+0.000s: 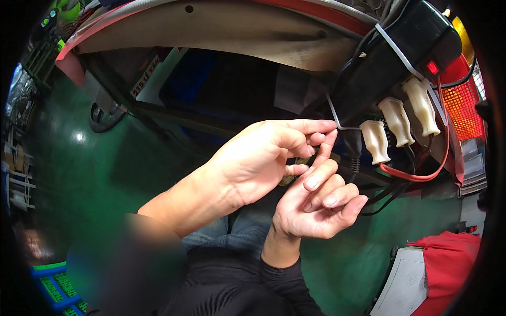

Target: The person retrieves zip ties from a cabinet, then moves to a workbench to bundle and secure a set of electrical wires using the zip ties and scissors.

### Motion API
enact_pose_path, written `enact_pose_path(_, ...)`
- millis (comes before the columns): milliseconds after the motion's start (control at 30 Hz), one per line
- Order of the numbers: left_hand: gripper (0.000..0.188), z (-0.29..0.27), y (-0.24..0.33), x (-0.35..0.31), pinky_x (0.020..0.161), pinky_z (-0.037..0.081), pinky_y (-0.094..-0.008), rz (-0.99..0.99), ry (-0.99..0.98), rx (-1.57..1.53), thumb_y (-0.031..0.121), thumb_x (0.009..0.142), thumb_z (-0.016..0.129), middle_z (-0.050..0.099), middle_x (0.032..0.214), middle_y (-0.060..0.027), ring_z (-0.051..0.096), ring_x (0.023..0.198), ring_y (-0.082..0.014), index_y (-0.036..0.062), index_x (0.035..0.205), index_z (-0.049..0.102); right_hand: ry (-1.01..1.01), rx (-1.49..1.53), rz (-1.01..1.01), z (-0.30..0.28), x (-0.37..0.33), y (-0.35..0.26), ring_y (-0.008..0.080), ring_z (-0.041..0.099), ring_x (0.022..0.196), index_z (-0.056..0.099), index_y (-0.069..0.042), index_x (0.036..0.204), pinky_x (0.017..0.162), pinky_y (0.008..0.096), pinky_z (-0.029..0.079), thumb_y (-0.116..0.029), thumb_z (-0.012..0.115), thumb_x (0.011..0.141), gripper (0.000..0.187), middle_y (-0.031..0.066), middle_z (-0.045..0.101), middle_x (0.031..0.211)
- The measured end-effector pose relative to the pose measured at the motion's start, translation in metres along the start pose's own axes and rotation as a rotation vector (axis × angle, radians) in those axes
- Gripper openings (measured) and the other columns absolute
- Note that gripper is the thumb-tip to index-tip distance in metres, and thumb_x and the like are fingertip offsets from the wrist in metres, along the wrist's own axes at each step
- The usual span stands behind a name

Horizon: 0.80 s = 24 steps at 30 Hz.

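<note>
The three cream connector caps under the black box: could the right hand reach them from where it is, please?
Probably yes. The right hand sits just below-left of the cream connector caps, with only loose wires between; the left hand pinches a white tie beside them.

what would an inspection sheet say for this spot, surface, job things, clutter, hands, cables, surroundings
surface: green floor below the work; no bench seen
job's things: black box strapped with a white tie band under a vehicle's red and pale body panel; three cream connector boots hang below it
clutter: nothing seen
grippers: left hand pinches the thin grey tie tail at its fingertips; right hand is raised just under it, forefinger up against the left fingers, nothing clearly held
cables: red wire loops under the boots; black wires run beside it
surroundings: orange and red tail lamp at right, red cloth on a white unit lower right, green crates lower left
</note>
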State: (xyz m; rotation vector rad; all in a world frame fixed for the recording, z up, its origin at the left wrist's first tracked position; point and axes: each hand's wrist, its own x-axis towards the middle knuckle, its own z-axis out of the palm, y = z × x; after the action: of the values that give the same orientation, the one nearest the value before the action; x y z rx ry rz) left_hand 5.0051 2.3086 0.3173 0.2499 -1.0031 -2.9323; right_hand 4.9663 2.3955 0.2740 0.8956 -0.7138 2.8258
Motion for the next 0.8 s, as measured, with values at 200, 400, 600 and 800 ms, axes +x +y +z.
enact_pose_path(200,0.061,0.002,0.001,-0.001,0.088,0.038,-0.0290,-0.042,0.012,-0.098,-0.002,0.065,0.047,0.052,0.107,-0.0091,0.046,0.097,-0.0160,-0.0084,0.126,0.044,-0.009,0.055,-0.008,-0.003,0.002,-0.002,0.0156,0.049,0.049,0.047,-0.010,0.061,0.112,0.0518,0.010,-0.032,0.023,0.096,0.048,-0.0009,0.034,0.042)
enact_pose_path(400,0.067,0.003,0.002,-0.001,0.093,0.039,-0.0286,-0.039,-0.013,-0.126,-0.004,0.060,0.045,0.051,0.120,-0.0144,0.047,0.104,-0.0186,-0.0100,0.127,0.042,0.003,0.129,0.017,-0.002,0.003,0.001,0.0156,0.049,0.048,0.048,-0.010,0.063,0.114,0.0478,0.007,-0.032,0.021,0.097,0.048,-0.0012,0.035,0.043)
enact_pose_path(600,0.072,0.003,0.002,0.002,0.095,0.039,-0.0270,-0.059,-0.018,-0.162,-0.008,0.055,0.043,0.049,0.123,-0.0168,0.047,0.109,-0.0201,-0.0106,0.127,0.041,0.146,0.180,0.057,0.004,0.002,0.004,0.0117,0.042,0.042,0.044,-0.012,0.059,0.114,0.0411,0.012,-0.032,0.025,0.097,0.047,-0.0009,0.033,0.039)
enact_pose_path(800,0.071,0.003,0.004,0.006,0.087,0.042,-0.0242,-0.105,-0.003,-0.233,-0.012,0.052,0.040,0.049,0.115,-0.0165,0.048,0.102,-0.0196,-0.0113,0.123,0.041,0.201,0.229,0.076,0.008,0.007,0.005,0.0110,0.039,0.041,0.043,-0.011,0.057,0.114,0.0383,0.017,-0.031,0.027,0.097,0.047,0.0000,0.034,0.039)
